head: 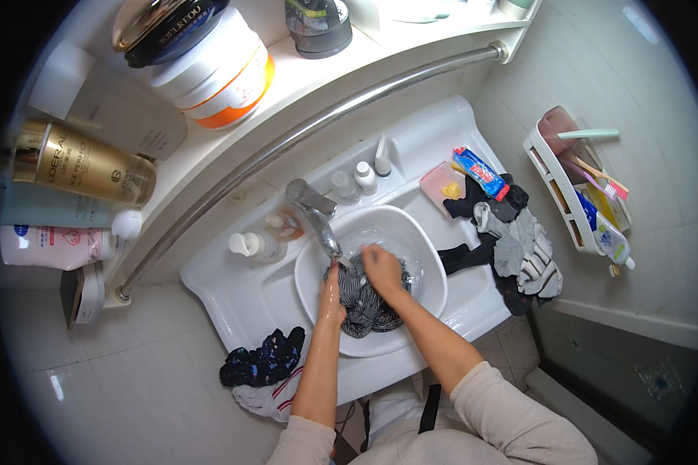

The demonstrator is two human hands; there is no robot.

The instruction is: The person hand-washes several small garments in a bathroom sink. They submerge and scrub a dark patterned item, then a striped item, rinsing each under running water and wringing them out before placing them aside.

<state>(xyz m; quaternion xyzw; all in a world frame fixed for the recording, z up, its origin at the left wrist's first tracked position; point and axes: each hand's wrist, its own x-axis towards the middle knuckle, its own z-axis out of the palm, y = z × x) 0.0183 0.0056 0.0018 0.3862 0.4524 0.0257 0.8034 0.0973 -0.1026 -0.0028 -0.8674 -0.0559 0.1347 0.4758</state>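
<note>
A black-and-white striped garment (363,311) lies bunched and wet in a white plastic basin (436,290). My right hand (382,268) is curled on the cloth, slightly blurred. My left hand (330,299) lies along the garment's left side with its fingers stretched towards the faucet outlet; whether they grip the fabric is hidden. Water runs from the chrome faucet (320,224) between my hands. Clear water (416,270) shows at the basin's right side.
The basin sits in a white washbasin (238,302). Dark and grey socks (515,244) and a blue toothpaste box (481,174) lie at right. Dark patterned cloth (264,360) hangs at the left edge. Pump bottles (259,247) stand behind; a metal rail (326,119) runs below the shelf.
</note>
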